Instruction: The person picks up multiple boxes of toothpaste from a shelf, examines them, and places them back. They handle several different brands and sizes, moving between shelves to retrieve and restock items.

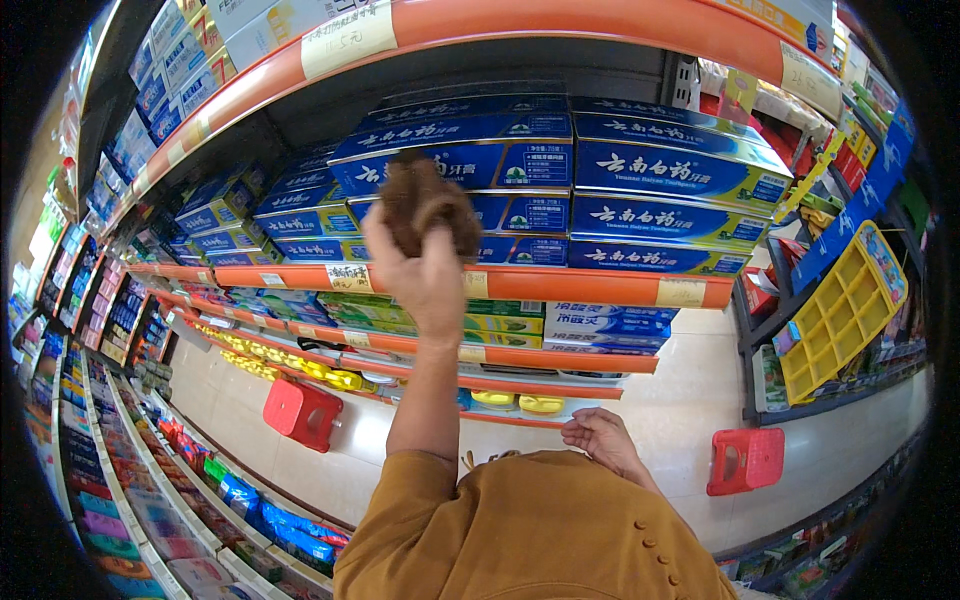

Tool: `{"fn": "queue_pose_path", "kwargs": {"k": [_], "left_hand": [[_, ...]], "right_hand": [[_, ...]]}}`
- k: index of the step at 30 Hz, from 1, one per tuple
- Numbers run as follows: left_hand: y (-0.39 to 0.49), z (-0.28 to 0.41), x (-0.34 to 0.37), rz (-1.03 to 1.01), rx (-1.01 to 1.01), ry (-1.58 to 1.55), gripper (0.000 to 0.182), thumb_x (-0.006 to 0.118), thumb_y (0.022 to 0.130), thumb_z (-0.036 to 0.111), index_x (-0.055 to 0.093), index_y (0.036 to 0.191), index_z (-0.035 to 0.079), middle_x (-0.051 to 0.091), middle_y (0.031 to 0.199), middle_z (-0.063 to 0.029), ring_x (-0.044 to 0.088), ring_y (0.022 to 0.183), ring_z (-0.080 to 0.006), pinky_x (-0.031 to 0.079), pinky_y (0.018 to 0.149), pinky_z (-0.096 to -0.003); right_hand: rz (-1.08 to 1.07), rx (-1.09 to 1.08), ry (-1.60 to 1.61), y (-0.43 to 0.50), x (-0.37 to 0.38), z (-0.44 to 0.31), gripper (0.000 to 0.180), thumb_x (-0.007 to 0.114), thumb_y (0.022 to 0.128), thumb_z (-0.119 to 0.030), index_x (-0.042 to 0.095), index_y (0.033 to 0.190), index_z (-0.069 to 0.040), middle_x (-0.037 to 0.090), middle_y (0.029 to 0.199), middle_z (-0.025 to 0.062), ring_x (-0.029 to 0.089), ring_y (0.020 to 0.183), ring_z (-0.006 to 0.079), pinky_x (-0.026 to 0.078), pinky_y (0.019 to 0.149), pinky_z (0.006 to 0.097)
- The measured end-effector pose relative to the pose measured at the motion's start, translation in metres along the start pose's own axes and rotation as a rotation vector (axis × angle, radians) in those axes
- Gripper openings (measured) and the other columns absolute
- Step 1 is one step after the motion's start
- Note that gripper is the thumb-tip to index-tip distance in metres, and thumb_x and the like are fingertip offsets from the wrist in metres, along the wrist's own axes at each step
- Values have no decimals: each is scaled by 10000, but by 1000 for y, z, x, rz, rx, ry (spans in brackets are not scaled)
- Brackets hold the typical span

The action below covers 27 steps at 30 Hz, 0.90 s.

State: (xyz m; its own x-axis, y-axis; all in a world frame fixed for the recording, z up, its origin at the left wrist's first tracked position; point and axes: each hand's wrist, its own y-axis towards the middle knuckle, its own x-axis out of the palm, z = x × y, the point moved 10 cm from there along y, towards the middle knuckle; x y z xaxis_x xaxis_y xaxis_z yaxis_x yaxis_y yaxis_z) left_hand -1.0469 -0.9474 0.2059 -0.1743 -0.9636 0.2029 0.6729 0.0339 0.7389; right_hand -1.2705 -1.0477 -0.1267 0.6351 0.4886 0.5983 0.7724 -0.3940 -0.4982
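My left hand (420,281) is raised and gripping a crumpled brown cloth (424,202), which is blurred. The cloth covers part of the front of the stacked blue Yunnan Baiyao toothpaste boxes (536,165); whether it touches them I cannot tell. More of these boxes (667,169) form a stack to the right, on the same orange-edged shelf (562,285). Down by my waist, my right hand (600,436) hangs with loosely bent fingers and nothing visible in it. Nearest to it are the yellow items (541,405) on the lowest shelf.
Overhead runs another orange shelf edge (570,21) with paper price tags. Green cartons (502,324) fill a lower shelf. Red plastic stools stand on the tiled floor at left (300,412) and right (746,461). A yellow compartment tray (844,315) leans on the right-hand rack.
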Motion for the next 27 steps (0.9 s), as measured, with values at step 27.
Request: {"fn": "queue_pose_path", "kwargs": {"k": [27], "left_hand": [[-204, -16, 109, -1252, -828, -426, 399, 569, 692, -71, 515, 1087, -50, 589, 952, -78, 557, 861, -129, 459, 768, -268]], "right_hand": [[-137, -714, -54, -54, 25, -93, 407, 555, 855, -203, 439, 1184, 6, 568, 924, 29, 521, 781, 104, 441, 698, 239]]}}
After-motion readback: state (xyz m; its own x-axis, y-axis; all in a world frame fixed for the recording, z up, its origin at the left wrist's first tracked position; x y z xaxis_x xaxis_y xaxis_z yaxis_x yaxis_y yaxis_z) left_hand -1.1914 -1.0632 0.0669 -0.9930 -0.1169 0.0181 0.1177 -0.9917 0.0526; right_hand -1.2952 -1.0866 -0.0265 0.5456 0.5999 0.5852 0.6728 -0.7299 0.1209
